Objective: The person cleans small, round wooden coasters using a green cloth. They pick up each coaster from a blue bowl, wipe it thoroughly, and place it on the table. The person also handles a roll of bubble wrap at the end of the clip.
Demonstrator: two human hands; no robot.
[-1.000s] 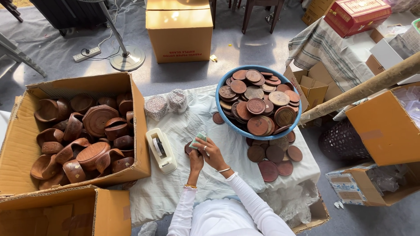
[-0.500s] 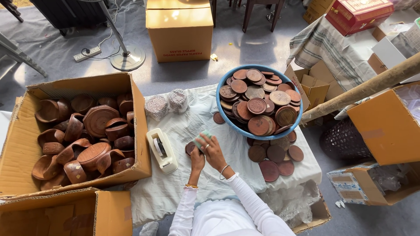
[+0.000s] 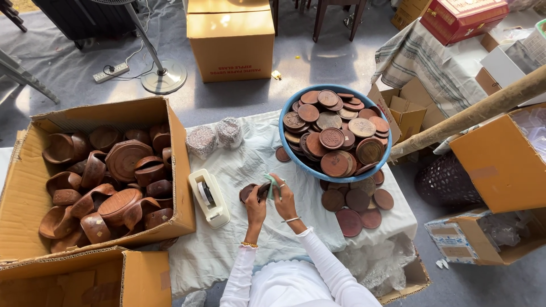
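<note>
My left hand (image 3: 255,200) grips a round brown wooden disc (image 3: 249,192) just above the white cloth (image 3: 250,165). My right hand (image 3: 284,197) holds a small pale green rag (image 3: 272,183) against that disc. Both hands meet at the cloth's middle, between the tape dispenser (image 3: 208,196) on the left and loose discs (image 3: 355,202) on the right. A blue basin (image 3: 290,153) heaped with carved brown discs stands just beyond my right hand.
An open cardboard box (image 3: 176,165) of wooden bowls sits at left, another box (image 3: 102,278) below it. Two wrapped disc stacks (image 3: 216,136) lie on the cloth. Beyond are a sealed carton (image 3: 230,40), a fan base (image 3: 164,77), a wooden pole (image 3: 472,111) and boxes at right.
My hands have stayed in the same spot on the cloth; the fingers shift slightly as the rag moves on the disc.
</note>
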